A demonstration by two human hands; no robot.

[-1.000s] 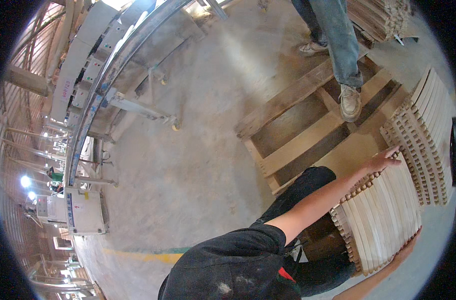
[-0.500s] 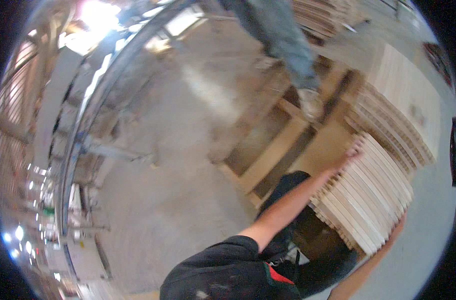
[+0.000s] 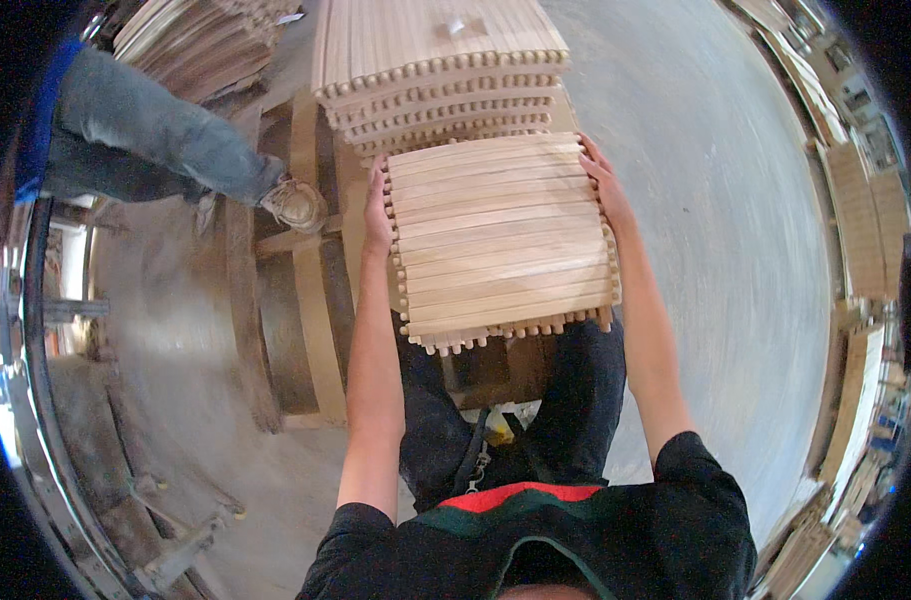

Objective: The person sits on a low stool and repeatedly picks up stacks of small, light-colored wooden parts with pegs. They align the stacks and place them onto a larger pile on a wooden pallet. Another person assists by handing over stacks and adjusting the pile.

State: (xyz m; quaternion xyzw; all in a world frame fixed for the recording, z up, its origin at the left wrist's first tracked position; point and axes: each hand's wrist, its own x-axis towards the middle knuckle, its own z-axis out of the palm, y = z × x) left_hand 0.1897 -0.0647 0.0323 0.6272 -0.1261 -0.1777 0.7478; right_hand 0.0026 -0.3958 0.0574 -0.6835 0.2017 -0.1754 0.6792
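Nearest in, down at 6 o'clock, it's the black shirt [image 3: 625,525] with its red-and-green chest stripe, and above it the dark trousers [image 3: 585,390], knees apart. Up from there towards 12, here's the main thing: a bundle of pale wooden slats [image 3: 500,235], laid side by side in layers, round pegs poking out at the ends.

And look at that hold! The left hand [image 3: 378,208] is pressed along the bundle's 9-to-10 o'clock side; the right hand [image 3: 605,185] clamps it at 2, fingers spread over the peg ends. Both grip it firmly, the load squeezed between them. Whether its underside rests on anything, I can't tell.

Out at 9 o'clock lies a wooden pallet [image 3: 320,345], open gaps between its boards. Beyond the bundle, at 12, rises a taller slat stack [image 3: 435,55], peg ends facing us; whether the two touch, I can't tell. Over at 10, a co-worker's shoe [image 3: 297,205] is by the pallet, under a grey-blue trouser leg [image 3: 165,125]. Further off, between 10 and 11, another wood pile [image 3: 200,45]; and out past 3, beyond grey floor [image 3: 725,250], stacked boards [image 3: 860,390] curve along the rim.
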